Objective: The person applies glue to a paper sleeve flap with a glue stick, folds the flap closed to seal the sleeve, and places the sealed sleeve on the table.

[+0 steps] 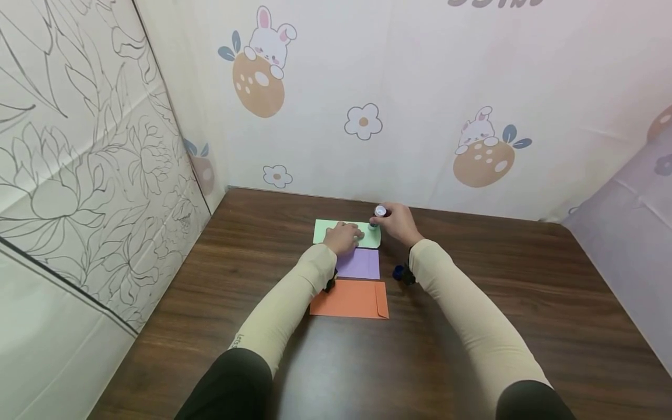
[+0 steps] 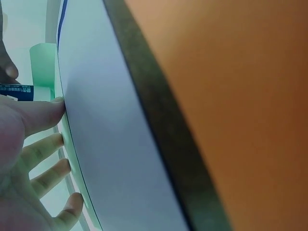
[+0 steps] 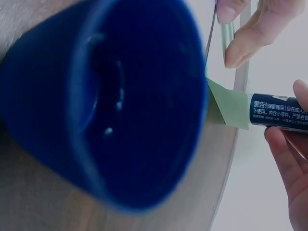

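Observation:
My right hand pinches a glue stick with a dark printed label. Its tip meets the raised flap at the right end of a green envelope. On that same envelope, my left hand rests with its fingers spread, the fingertips touching the paper in the left wrist view. A purple envelope lies just below the green one, partly under the left wrist. Beside the right wrist lies a hollow dark blue cap, its opening facing the right wrist camera.
An orange envelope lies nearest me, its flap end to the right. All of this is on a dark wood table. Behind the table hangs a printed cloth, and a floral-patterned panel borders the left side.

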### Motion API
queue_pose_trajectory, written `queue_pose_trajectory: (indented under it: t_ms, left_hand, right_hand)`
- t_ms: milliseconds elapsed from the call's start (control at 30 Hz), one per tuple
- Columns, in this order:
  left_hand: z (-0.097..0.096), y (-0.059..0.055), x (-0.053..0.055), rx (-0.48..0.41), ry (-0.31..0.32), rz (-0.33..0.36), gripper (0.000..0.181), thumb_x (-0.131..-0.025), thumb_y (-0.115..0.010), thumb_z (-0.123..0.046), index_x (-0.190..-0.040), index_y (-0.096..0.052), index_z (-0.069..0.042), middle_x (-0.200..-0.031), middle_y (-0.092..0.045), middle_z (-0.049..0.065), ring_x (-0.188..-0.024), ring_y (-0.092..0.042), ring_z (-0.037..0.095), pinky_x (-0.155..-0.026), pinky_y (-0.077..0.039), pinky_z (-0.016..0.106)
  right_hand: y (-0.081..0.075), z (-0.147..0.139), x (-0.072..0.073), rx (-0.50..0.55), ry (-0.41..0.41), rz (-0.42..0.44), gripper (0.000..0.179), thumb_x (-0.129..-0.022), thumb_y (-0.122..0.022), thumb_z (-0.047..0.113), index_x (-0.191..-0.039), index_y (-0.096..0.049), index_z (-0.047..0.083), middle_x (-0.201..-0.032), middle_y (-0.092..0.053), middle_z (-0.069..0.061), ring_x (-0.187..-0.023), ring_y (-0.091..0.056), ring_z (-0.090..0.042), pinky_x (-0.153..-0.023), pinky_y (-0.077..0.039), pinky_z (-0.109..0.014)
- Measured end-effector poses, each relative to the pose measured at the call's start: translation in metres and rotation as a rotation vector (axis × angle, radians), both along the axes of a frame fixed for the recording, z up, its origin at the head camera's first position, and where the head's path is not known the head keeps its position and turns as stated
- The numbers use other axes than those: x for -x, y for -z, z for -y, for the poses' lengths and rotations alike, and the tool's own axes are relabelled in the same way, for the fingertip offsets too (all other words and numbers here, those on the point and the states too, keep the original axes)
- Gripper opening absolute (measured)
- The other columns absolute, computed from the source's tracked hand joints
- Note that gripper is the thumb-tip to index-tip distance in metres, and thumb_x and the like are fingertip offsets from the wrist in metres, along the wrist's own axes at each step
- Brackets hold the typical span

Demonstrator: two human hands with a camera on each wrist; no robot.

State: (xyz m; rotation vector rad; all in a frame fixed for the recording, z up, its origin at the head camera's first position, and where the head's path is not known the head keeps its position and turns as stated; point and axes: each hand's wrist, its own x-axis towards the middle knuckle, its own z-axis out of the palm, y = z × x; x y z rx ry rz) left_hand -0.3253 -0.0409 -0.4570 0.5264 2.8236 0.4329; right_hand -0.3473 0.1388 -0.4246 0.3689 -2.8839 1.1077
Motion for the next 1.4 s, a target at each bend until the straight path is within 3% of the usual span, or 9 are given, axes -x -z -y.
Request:
queue_pose_trajectory:
  t_ms: [500, 1067, 1400]
  left_hand:
    - [0.000, -0.002, -0.002, 0.001, 0.005, -0.005, 0.035, -0.099, -0.056, -0.025, -0.133, -0.060, -0.028, -0.152, -0.045, -0.004, -0.141, -0.038, 0.026, -0.105, -0.038, 0.055]
    - [-0.001, 0.002, -0.003, 0.017, -0.001, -0.015, 0.035, -0.099, -0.057, -0.026, -0.133, -0.060, -0.028, -0.152, -0.045, -0.005, -0.141, -0.038, 0.026, -0.105, -0.038, 0.055]
    - [0.000, -0.003, -0.006, -0.001, -0.004, -0.005, 0.034, -0.099, -0.056, -0.025, -0.133, -0.060, -0.027, -0.152, -0.044, -0.005, -0.141, -0.037, 0.026, -0.106, -0.037, 0.054]
  right_hand:
    - [0.000, 0.000, -0.001, -0.022, -0.016, 0.013, 0.029, -0.084, -0.077, 0.019, -0.105, -0.070, 0.001, -0.108, -0.071, -0.017, -0.097, -0.064, -0.028, -0.084, -0.052, -0.043]
    - [-0.001, -0.003, -0.022, -0.043, -0.098, 0.042, 0.028, -0.081, -0.079, 0.020, -0.103, -0.072, 0.005, -0.101, -0.073, -0.013, -0.091, -0.067, -0.024, -0.078, -0.054, -0.039]
    - [-0.003, -0.006, -0.034, -0.055, -0.152, 0.015, 0.030, -0.082, -0.079, 0.020, -0.105, -0.072, 0.003, -0.099, -0.073, -0.013, -0.089, -0.067, -0.022, -0.076, -0.054, -0.038]
